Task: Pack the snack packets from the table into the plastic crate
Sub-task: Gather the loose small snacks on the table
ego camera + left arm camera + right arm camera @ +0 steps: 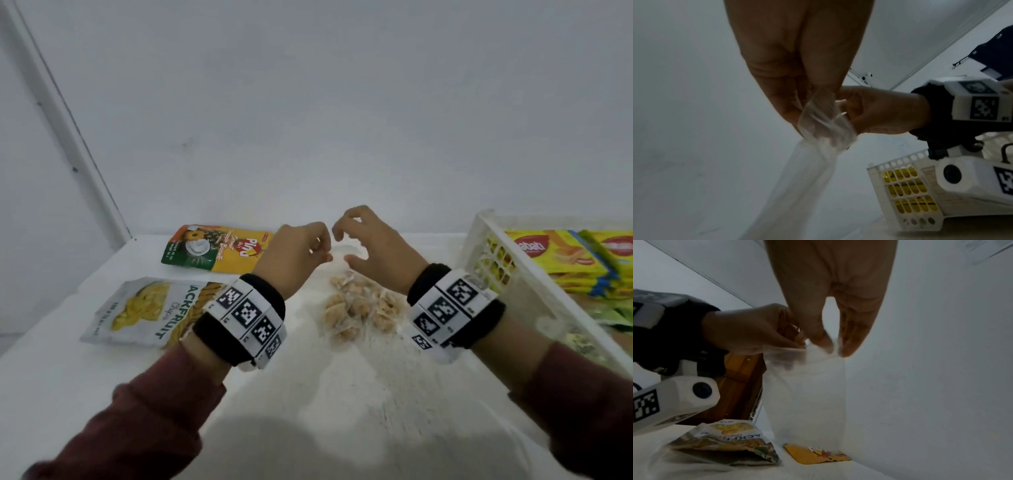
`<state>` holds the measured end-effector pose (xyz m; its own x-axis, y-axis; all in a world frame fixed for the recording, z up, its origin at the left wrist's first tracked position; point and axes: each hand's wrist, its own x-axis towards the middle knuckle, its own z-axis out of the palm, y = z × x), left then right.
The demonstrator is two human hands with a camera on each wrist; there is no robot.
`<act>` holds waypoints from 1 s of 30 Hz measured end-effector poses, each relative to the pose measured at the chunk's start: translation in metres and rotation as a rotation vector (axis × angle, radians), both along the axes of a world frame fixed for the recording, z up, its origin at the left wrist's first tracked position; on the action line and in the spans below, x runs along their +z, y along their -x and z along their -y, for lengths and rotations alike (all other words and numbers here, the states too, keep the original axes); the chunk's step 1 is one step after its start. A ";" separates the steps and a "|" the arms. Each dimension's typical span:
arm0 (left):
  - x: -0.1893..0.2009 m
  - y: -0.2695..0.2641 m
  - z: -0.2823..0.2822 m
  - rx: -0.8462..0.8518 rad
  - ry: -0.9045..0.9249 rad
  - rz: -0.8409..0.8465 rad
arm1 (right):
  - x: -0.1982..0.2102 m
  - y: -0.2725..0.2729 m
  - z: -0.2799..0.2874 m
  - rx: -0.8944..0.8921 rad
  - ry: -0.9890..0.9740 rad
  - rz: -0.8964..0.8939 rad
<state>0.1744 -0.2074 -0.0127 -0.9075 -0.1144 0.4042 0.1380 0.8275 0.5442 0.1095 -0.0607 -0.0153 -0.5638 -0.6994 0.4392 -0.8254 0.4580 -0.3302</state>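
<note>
The clear bag of small snacks (pixel 359 308) lies in the middle of the white surface (pixel 308 394), with its top pulled up. The left hand (pixel 296 253) and the right hand (pixel 370 240) both pinch the bag's top edge, close together, above the surface. At 9 o'clock from the bag lies a jackfruit chips packet (pixel 150 311). At 10 o'clock lies a yellow pineapple packet (pixel 215 248). At 3 o'clock sits the white plastic crate (pixel 507 274), with yellow snack packets (pixel 561 260) inside.
</note>
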 end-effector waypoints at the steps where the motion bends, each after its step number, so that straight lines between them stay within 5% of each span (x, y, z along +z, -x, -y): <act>1: 0.001 -0.002 -0.003 0.012 0.051 -0.015 | 0.001 0.001 0.002 0.010 -0.001 -0.032; 8: -0.007 -0.011 0.006 0.072 0.257 0.139 | -0.010 0.015 0.009 -0.011 -0.204 -0.002; 13: -0.002 -0.006 0.021 0.187 0.318 0.192 | -0.017 0.017 0.003 0.159 0.355 0.025; 15: 0.000 -0.004 0.025 0.200 0.314 0.199 | -0.027 0.012 0.006 0.219 0.141 0.101; 18: 0.000 -0.001 0.026 0.189 0.305 0.217 | -0.049 0.001 0.019 0.142 -0.673 0.196; 20: -0.001 0.003 0.024 0.178 0.308 0.238 | -0.059 -0.001 0.028 0.127 -0.864 0.119; 25: -0.002 0.008 0.027 0.159 0.302 0.293 | -0.035 0.007 0.024 0.131 -0.644 0.282; 30: -0.003 0.007 0.030 0.129 0.276 0.317 | 0.016 0.003 0.009 0.231 -0.020 0.273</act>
<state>0.1671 -0.2377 -0.0155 -0.9770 -0.1615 0.1392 -0.1139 0.9473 0.2995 0.1064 -0.0693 0.0006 -0.4848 -0.8290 0.2789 -0.7904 0.2787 -0.5455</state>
